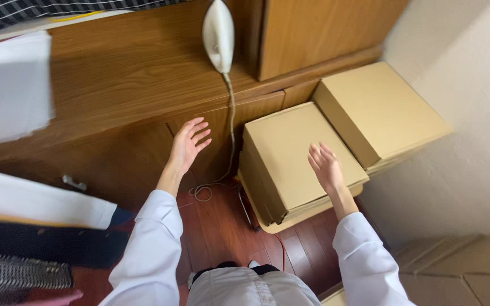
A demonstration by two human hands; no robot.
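View from above of a person in white sleeves standing on a dark wooden floor [216,232] before a wooden cabinet [137,85]. The left hand [188,144] is raised in front of the cabinet face, fingers spread and released, grasping nothing. The right hand [325,167] hovers over the top of the nearer cardboard box [290,153], palm down and fingers loosely extended, also empty; whether it touches the lid cannot be told. This box sits on a stack of similar flat boxes beside the cabinet, and a second cardboard box [375,110] stands on another stack just behind it, against the pale wall [466,113]. An iron [218,37] stands upright on the cabinet top, and its cord [231,130] hangs down the cabinet front to a loose coil on the floor, just beside the nearer stack. Likely hazards, as a judgement: the left hand is near the hanging cord, and a snag could pull the iron off the ledge; the coil and a thin red wire [282,246] on the floor could catch a foot; the stacked boxes sit slightly askew and could slide if pressed at one edge.
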